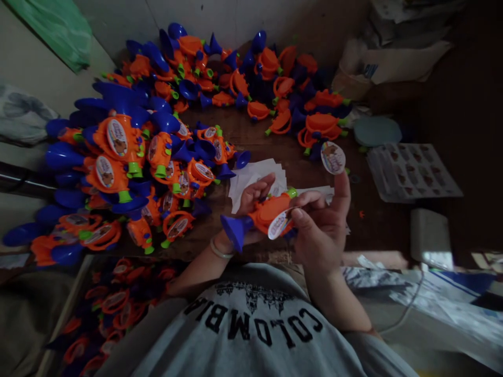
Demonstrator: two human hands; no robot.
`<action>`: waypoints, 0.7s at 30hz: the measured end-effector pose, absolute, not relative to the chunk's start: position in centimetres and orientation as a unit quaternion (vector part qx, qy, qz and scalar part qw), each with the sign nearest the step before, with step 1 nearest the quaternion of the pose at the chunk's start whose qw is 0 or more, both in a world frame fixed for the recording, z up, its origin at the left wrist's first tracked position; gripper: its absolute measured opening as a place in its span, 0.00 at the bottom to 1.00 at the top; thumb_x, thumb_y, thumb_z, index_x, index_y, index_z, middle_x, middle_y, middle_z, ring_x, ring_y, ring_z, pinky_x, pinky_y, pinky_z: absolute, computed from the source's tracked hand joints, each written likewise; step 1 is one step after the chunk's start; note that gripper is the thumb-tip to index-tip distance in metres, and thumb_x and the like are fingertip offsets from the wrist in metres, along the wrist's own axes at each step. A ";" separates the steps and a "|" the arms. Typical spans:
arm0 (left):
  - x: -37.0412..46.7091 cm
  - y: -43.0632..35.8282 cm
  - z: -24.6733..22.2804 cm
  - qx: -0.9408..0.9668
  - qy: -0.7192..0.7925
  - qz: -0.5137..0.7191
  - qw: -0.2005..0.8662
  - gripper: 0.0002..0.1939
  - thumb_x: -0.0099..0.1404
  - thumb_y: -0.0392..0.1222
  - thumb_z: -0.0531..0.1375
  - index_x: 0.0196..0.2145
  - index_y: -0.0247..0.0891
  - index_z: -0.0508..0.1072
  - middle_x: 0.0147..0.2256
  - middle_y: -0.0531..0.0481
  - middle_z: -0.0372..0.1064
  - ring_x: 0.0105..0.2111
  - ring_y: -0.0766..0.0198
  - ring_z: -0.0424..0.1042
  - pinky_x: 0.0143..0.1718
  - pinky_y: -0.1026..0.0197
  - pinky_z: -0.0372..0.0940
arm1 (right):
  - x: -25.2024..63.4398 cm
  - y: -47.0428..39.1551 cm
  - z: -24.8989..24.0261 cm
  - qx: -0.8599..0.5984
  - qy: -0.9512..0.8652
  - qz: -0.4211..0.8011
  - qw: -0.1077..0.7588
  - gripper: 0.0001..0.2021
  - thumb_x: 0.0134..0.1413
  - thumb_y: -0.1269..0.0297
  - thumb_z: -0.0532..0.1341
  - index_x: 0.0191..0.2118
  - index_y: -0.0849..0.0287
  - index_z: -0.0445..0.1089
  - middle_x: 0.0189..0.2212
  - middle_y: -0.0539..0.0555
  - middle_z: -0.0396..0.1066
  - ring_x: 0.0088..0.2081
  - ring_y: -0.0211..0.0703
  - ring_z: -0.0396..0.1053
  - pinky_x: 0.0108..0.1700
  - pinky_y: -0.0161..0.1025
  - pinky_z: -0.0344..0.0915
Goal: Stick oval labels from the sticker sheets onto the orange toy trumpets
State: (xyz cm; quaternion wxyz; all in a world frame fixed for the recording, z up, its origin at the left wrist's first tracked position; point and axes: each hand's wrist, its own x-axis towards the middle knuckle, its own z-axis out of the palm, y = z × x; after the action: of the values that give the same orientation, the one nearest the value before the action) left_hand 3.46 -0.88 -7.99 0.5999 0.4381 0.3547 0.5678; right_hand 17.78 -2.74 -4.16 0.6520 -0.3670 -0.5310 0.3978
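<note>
We hold an orange-and-blue plastic trumpet toy [271,210] at five o'clock off centre, left hand [254,196] grasping, likely steadying.
Right hand [320,228] pinches a white oval sticker [278,226] over it; second white oval sticker [333,157], two o'clock, probably within easy reach.

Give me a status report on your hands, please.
Left hand holding toy. Right hand pinching sticker by toy; second sticker on fingertip. Papers lie beyond.

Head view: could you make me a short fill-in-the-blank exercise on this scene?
1. The held toy trumpet has a flared bell coloured ____.
2. An oval sticker sits on a raised finger of the ____ hand.
3. A bangle circles the ____ wrist.
4. The shirt's large lettering reads ____.

Missing words: blue; right; left; COLOMBIA.
</note>
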 end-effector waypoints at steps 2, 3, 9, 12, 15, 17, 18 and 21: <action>3.0 -1.6 -7.2 0.444 0.331 0.563 0.614 0.32 0.57 0.70 0.70 0.51 0.50 0.70 0.65 0.45 0.68 0.70 0.45 0.64 0.64 0.39 0.72 | 16.9 -3.2 -4.8 -0.360 -0.519 0.413 0.656 0.41 0.62 0.61 0.68 0.74 0.32 0.48 0.36 0.45 0.69 0.32 0.36 0.70 0.36 0.33 0.76; 3.0 -1.9 -7.0 0.446 0.316 0.565 0.618 0.34 0.57 0.71 0.70 0.52 0.51 0.70 0.64 0.44 0.69 0.69 0.43 0.65 0.61 0.38 0.74 | 16.6 -3.3 -5.0 -0.361 -0.515 0.414 0.658 0.41 0.62 0.61 0.68 0.74 0.32 0.48 0.36 0.45 0.69 0.32 0.36 0.70 0.36 0.32 0.76; 4.1 -2.6 -8.1 0.429 0.320 0.601 0.594 0.39 0.60 0.67 0.70 0.61 0.51 0.64 0.64 0.41 0.68 0.66 0.44 0.70 0.65 0.39 0.69 | 15.7 -2.8 -5.2 -0.378 -0.499 0.373 0.684 0.42 0.59 0.64 0.68 0.73 0.32 0.50 0.39 0.46 0.68 0.31 0.35 0.68 0.35 0.32 0.75; 4.2 -2.7 -8.7 0.449 0.329 0.606 0.568 0.39 0.61 0.66 0.69 0.62 0.50 0.61 0.65 0.39 0.66 0.67 0.45 0.68 0.68 0.39 0.67 | 15.8 -2.6 -5.2 -0.396 -0.493 0.314 0.708 0.44 0.57 0.69 0.68 0.72 0.31 0.50 0.40 0.47 0.69 0.34 0.35 0.69 0.36 0.31 0.75; 3.9 -2.7 -8.5 0.481 0.303 0.615 0.546 0.30 0.66 0.56 0.69 0.60 0.52 0.63 0.67 0.43 0.64 0.69 0.48 0.66 0.70 0.39 0.64 | 15.9 -2.4 -5.3 -0.414 -0.516 0.275 0.698 0.44 0.58 0.69 0.67 0.73 0.32 0.48 0.41 0.47 0.68 0.35 0.37 0.70 0.36 0.32 0.76; 3.7 -2.8 -8.0 0.497 0.278 0.617 0.544 0.27 0.68 0.49 0.69 0.60 0.53 0.63 0.67 0.44 0.63 0.69 0.50 0.66 0.71 0.39 0.62 | 16.0 -2.4 -5.4 -0.419 -0.533 0.256 0.689 0.44 0.60 0.67 0.67 0.74 0.33 0.46 0.41 0.48 0.68 0.36 0.38 0.71 0.37 0.34 0.77; 3.6 -2.8 -7.8 0.503 0.270 0.616 0.543 0.27 0.68 0.48 0.69 0.60 0.53 0.63 0.68 0.44 0.63 0.69 0.50 0.66 0.72 0.39 0.62 | 16.1 -2.4 -5.5 -0.424 -0.539 0.248 0.684 0.44 0.60 0.66 0.67 0.74 0.33 0.45 0.41 0.48 0.68 0.37 0.39 0.71 0.38 0.35 0.77; 3.6 -2.7 -7.4 0.515 0.267 0.608 0.542 0.27 0.67 0.48 0.69 0.59 0.52 0.64 0.68 0.44 0.62 0.69 0.49 0.66 0.72 0.40 0.62 | 16.3 -2.4 -5.6 -0.440 -0.541 0.231 0.679 0.44 0.62 0.66 0.66 0.75 0.34 0.42 0.41 0.50 0.68 0.38 0.41 0.72 0.41 0.39 0.78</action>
State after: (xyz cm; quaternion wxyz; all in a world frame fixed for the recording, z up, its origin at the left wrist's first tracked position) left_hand 3.55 -2.70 -7.36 0.5421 0.5152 0.2671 0.6077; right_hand 16.26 -2.38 -5.61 0.6785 -0.4402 -0.5407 0.2312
